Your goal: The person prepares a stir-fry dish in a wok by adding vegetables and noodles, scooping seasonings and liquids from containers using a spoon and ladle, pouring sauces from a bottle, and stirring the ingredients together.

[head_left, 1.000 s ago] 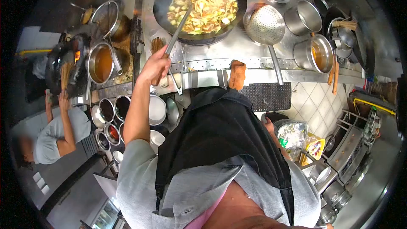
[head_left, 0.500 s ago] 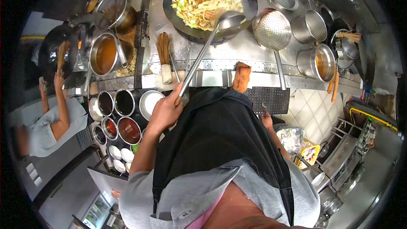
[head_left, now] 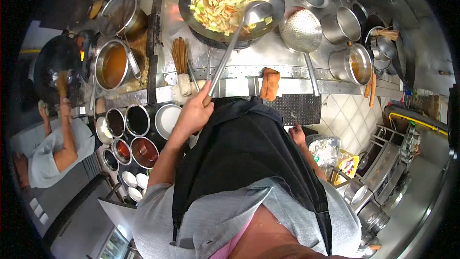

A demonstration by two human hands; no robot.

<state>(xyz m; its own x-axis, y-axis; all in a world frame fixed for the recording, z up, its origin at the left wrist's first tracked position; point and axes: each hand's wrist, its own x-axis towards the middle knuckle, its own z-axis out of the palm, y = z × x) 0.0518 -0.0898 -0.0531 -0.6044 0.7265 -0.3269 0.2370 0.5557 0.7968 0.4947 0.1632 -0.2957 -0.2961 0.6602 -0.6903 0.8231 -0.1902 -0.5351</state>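
My left hand (head_left: pixel 195 111) is closed around the handle of a long metal ladle (head_left: pixel 225 62). The ladle's bowl rests at the right side of a large dark wok (head_left: pixel 266 32), among the food. Sliced noodle-like strips with pale green vegetable pieces (head_left: pixel 220 5) lie in brown liquid there. Low on the right, beside my black apron (head_left: pixel 239 148), hangs my right hand (head_left: pixel 297 135), fingers loosely bent and apart, with no held thing visible. A perforated strainer (head_left: pixel 301 29) lies right of the wok, and a bamboo brush (head_left: pixel 180 60) to its left.
A folded orange cloth (head_left: pixel 270 85) lies on the stove's front edge. Steel pots (head_left: pixel 351 64) stand at right, a pot of brown broth (head_left: pixel 114 64) at left. Several sauce containers (head_left: pixel 145 152) sit lower left. At far left another person (head_left: pixel 60 148) works at a wok with a brush.
The ladle's bowl has shifted slightly deeper into the wok, toward its far side. My view has moved a little, sliding the scene left. The other person's brush has come closer to their body.
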